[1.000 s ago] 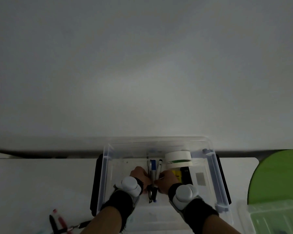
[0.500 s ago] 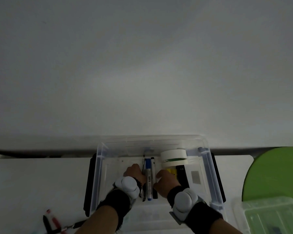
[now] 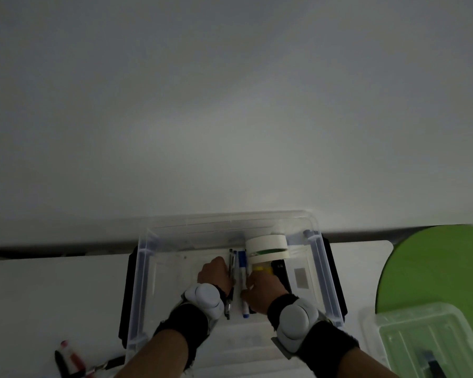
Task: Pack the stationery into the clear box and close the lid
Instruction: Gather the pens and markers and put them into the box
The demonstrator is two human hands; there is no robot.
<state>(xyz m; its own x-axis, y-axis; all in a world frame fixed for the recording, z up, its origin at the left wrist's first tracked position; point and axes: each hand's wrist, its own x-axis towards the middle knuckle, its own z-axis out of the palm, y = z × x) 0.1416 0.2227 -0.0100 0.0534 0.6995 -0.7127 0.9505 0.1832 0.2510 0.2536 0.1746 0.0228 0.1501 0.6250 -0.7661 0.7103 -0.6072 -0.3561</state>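
Tape rolls (image 3: pixel 266 248) beside pens (image 3: pixel 242 279), both hands flanking, clear box (image 3: pixel 144 282)

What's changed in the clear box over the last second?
The pens that stood bunched between the left hand and right hand now lie flat, side by side on the clear box floor, both hands pressing in on them. The tape rolls stayed put.

Looks like plain office or lab recording setup: bare white wall (image 3: pixel 230 105), white table (image 3: pixel 52 290), clear storage boxes, green round chair back (image 3: pixel 434 268).
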